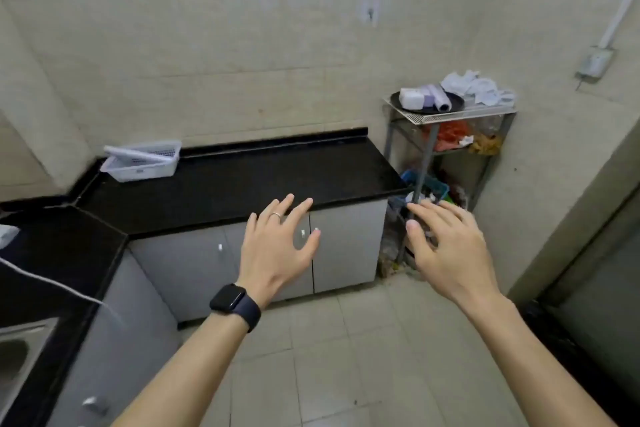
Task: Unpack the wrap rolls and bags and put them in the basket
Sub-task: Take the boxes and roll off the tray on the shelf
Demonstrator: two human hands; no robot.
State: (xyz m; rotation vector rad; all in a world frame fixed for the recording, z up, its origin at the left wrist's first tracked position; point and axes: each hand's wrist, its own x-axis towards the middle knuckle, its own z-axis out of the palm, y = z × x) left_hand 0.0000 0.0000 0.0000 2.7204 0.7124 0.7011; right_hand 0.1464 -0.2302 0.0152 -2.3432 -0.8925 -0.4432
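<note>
While both the left hand (277,246) and right hand (446,246) hover spread and empty, nothing seems unpacked yet: the wrap rolls (437,98) lie on the rack's (460,114) dark tray, well apart from the basket (145,163) on the counter (277,173). Next, probably, reach right for them.

**Free room around the black countertop**

Black countertop (263,180) mostly bare; only the white basket (142,160) sits at its far left corner by the wall. Right of the countertop, a metal rack (450,121) blocks the corner, top shelf crowded with wrap rolls (438,99) and crumpled packaging (478,87).
</note>
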